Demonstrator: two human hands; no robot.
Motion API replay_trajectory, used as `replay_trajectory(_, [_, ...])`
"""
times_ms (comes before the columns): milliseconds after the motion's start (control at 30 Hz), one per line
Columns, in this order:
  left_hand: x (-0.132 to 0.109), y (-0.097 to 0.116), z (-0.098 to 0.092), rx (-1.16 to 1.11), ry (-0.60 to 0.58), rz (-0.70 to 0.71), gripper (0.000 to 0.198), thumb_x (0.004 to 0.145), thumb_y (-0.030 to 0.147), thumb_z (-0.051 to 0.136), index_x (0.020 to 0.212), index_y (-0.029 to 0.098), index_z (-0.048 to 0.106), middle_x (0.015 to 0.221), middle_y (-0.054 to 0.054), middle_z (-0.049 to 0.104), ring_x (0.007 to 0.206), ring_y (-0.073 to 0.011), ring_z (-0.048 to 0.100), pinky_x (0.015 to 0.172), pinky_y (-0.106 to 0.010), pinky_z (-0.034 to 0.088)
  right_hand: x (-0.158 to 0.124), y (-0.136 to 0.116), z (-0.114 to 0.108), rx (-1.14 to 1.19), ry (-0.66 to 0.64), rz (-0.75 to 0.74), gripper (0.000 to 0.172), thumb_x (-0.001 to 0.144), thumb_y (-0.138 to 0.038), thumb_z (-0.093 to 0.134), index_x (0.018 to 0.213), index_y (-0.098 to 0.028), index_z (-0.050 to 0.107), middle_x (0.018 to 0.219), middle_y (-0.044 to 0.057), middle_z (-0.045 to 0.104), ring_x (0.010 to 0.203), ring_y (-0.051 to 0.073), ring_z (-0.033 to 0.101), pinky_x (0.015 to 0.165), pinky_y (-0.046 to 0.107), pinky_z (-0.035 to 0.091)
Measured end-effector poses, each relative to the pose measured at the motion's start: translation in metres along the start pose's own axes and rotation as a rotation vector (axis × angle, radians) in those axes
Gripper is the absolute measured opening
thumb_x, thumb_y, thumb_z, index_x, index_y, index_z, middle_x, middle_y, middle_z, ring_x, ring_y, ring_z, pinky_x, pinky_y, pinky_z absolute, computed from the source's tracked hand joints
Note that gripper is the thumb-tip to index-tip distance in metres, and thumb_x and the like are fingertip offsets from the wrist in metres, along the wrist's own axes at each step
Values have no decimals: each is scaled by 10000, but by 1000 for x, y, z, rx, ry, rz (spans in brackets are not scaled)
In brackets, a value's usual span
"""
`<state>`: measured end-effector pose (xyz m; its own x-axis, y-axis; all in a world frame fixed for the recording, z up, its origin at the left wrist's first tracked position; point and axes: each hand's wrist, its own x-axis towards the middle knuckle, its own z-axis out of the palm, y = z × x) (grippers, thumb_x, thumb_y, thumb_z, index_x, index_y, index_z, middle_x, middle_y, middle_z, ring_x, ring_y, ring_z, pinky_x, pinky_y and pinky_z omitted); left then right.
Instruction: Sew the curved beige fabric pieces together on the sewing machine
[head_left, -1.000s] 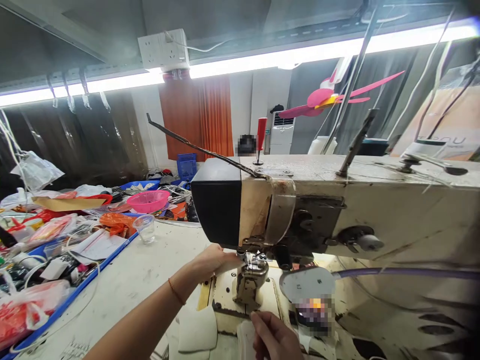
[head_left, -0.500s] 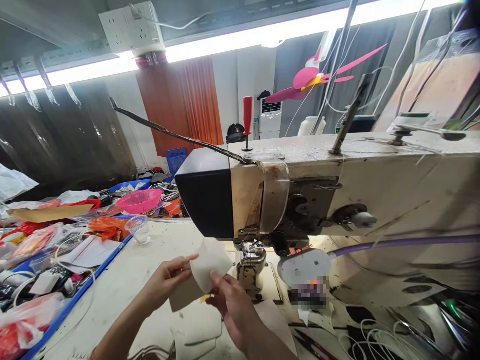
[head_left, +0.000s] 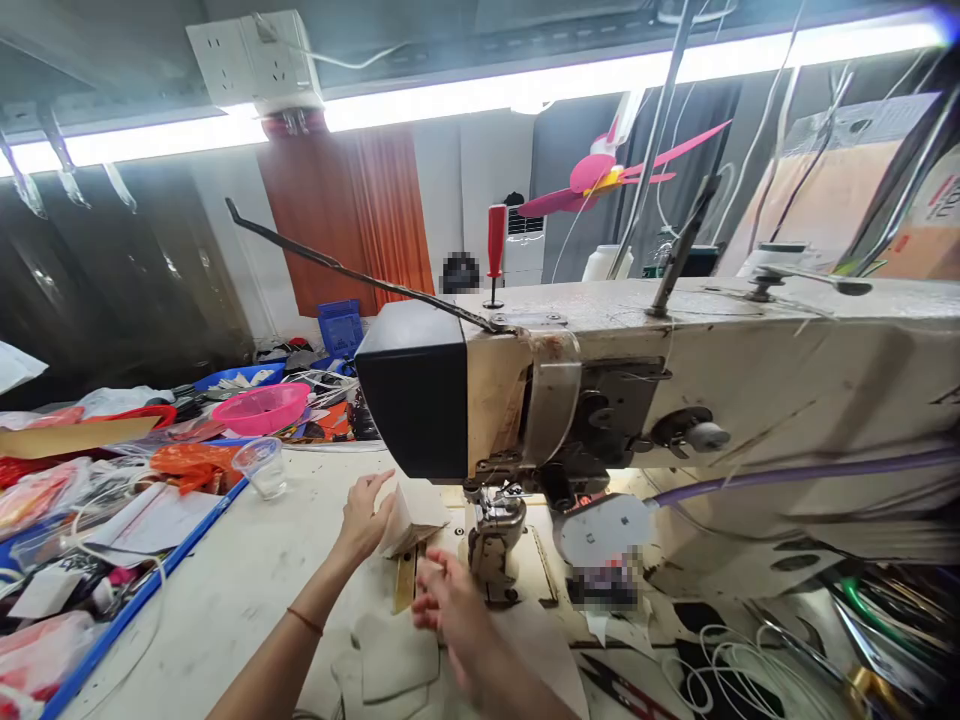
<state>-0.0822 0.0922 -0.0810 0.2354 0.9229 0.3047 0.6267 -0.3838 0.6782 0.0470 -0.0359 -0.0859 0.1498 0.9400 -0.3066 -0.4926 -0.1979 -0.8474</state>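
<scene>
**A:** Which hand has the white piece?

**B:** My left hand (head_left: 365, 515). Thumb and fingers are pinched on the left edge of the white piece (head_left: 417, 508). It is lifted off the table and bent rather than flat. It sits just left of the presser foot (head_left: 491, 535) of the sewing machine (head_left: 712, 370), right under the machine's black end cover (head_left: 412, 390).

**A:** And your right?

**B:** My right hand (head_left: 448, 612) is lower and nearer to me, just beneath the piece, with its fingers pointing left toward the bottom edge. It's blurred, so I cannot tell whether those fingers are closed on anything or only loose beside it.

**A:** What's under your hands?

**B:** The pale table (head_left: 255, 570), and on it more white cut pieces (head_left: 394, 650) lying flat between my forearms. A yellowish strip (head_left: 405, 585) lies on the machine bed directly below the held piece.

**A:** What else is around you?

**B:** A clear plastic cup (head_left: 259, 467) stands off to my left, near the rim of a blue tray (head_left: 161, 575) — the tray is heaped with bags and papers. Behind the cup sits a pink bowl (head_left: 271, 407). On top of the machine a red-handled screwdriver (head_left: 496, 240) stands upright. Loops of white cord (head_left: 750, 670) lie on the table to my right, well apart from both hands.
</scene>
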Motion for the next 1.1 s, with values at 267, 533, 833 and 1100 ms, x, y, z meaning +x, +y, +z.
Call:
replay_trajectory(267, [-1,23,6,132,-209,265,575,663,415,719,1161,196,534,1147,-98,505,1099,-285,485,923,-387,407,-61,-2,-73,-448,-57,-200,235,697,-389,672,674,-155,679,565,2,580,520,128,502,513,247,366])
replay_trajectory(533, [-35,31,2,268,83,184,608,699,421,692,1192,167,443,1201,-136,466,1165,-315,427,936,-435,370,-50,-19,-162,-1352,102,-354,533,684,-269,593,1199,-128,596,1217,169,547,1130,309,512,946,395,408])
replay_trajectory(833, [-126,32,12,435,-349,-84,337,711,322,694,995,179,583,991,-73,589,966,-272,531,828,-400,381,-39,-25,-158,-1403,50,-296,689,570,-148,592,1256,-117,543,1159,149,513,1075,285,551,907,348,451])
replay_trajectory(1100, [-120,42,15,497,-294,115,164,861,155,469,796,179,618,830,-47,620,809,-210,564,812,-385,393,-48,-3,-169,-1400,158,-466,566,716,-162,533,1278,-160,467,1052,110,505,937,243,592,795,348,495])
